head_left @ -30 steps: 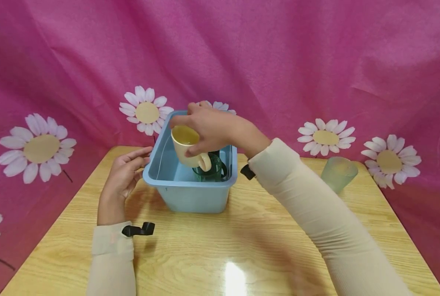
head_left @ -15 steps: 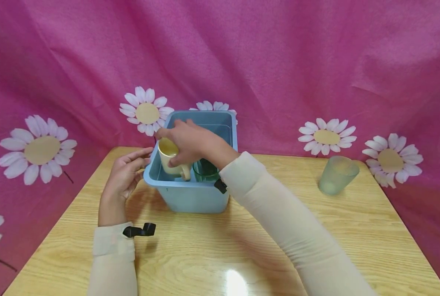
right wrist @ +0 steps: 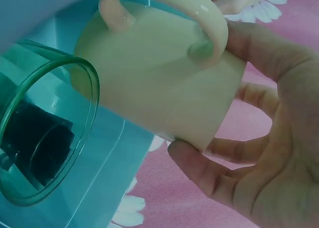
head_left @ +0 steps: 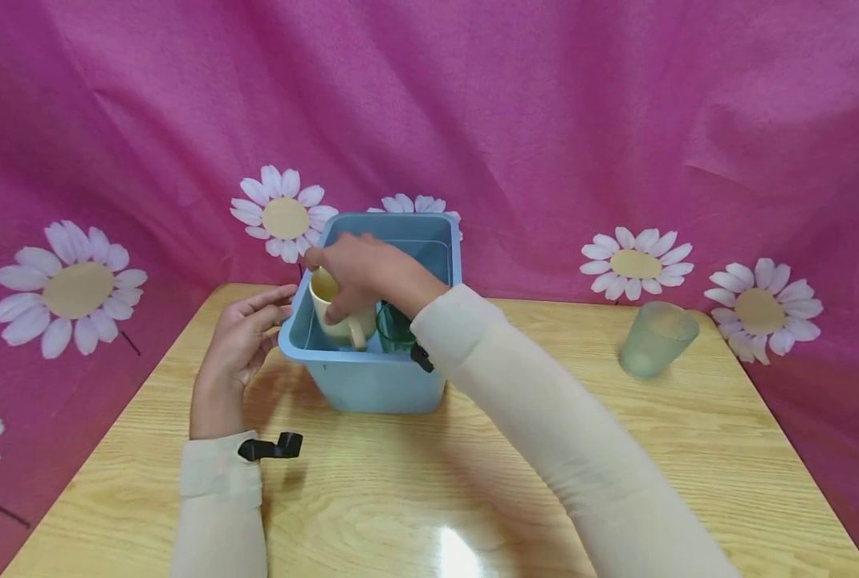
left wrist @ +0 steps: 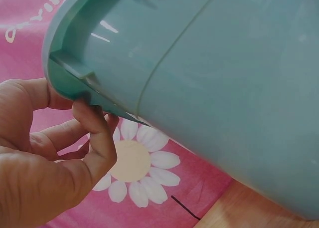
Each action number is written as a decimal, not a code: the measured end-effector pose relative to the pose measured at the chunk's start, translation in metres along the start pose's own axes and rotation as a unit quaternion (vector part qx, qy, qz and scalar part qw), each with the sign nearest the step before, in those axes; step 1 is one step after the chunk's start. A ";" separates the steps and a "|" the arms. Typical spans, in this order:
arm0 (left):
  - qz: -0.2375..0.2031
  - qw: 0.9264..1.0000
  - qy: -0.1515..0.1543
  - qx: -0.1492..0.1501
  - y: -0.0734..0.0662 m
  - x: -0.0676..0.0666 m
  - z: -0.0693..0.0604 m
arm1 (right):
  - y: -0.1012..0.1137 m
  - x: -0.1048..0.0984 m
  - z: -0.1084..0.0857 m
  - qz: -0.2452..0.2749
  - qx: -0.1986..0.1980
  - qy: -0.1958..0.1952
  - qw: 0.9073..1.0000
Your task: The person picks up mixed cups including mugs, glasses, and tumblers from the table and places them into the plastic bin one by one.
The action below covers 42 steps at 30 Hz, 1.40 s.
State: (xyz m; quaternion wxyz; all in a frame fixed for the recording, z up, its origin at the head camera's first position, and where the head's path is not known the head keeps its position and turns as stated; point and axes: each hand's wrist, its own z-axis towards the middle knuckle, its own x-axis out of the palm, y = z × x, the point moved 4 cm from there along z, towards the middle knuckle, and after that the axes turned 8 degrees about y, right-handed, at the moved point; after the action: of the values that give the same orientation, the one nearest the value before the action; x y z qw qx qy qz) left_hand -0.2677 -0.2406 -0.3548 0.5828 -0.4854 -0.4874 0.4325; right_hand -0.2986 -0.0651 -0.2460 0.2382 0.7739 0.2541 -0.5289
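Note:
My right hand [head_left: 364, 273] holds a cream mug [head_left: 337, 327] around its rim, inside the left front part of a blue plastic tub [head_left: 379, 389]. The mug's handle points toward me. In the right wrist view, the fingers and thumb span the mug [right wrist: 154, 83] at its mouth end. Just right of it in the tub stands a green glass mug [head_left: 393, 331], partly hidden by my right wrist. My left hand [head_left: 238, 341] is at the tub's left rim. In the left wrist view, thumb and fingers pinch the rim [left wrist: 48, 63].
A frosted green tumbler [head_left: 657, 341] stands on the wooden table [head_left: 372, 498] at the right, near the back. Behind the table hangs a pink curtain [head_left: 516, 144] with daisies. The tub's high walls surround both mugs.
My right hand has moved left and down with the cream mug, from above the green glass mug to lower in the tub beside it. The left hand has stayed at the rim.

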 end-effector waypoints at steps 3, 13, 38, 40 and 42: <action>-0.008 1.000 -0.001 0.002 0.000 -0.001 0.000 | 0.003 0.003 0.003 0.009 0.011 0.013 1.000; -0.001 1.000 -0.004 0.002 0.000 -0.002 0.000 | 0.012 0.017 0.016 0.007 0.073 0.026 0.997; 0.009 1.000 -0.006 -0.005 0.002 0.001 0.003 | -0.006 0.069 0.036 -0.017 0.043 0.029 0.998; 0.007 1.000 -0.005 -0.005 0.001 0.002 0.002 | -0.006 0.072 0.037 -0.022 0.042 0.039 0.998; 0.005 1.000 -0.004 -0.003 0.001 0.002 0.002 | -0.005 0.075 0.038 -0.020 0.039 0.053 0.998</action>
State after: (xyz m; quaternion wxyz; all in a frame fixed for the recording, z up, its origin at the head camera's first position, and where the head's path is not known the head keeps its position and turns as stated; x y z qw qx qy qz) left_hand -0.2693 -0.2382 -0.3552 0.5770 -0.4883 -0.4886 0.4359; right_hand -0.3050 -0.0749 -0.3298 0.1831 0.8044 0.2608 -0.5014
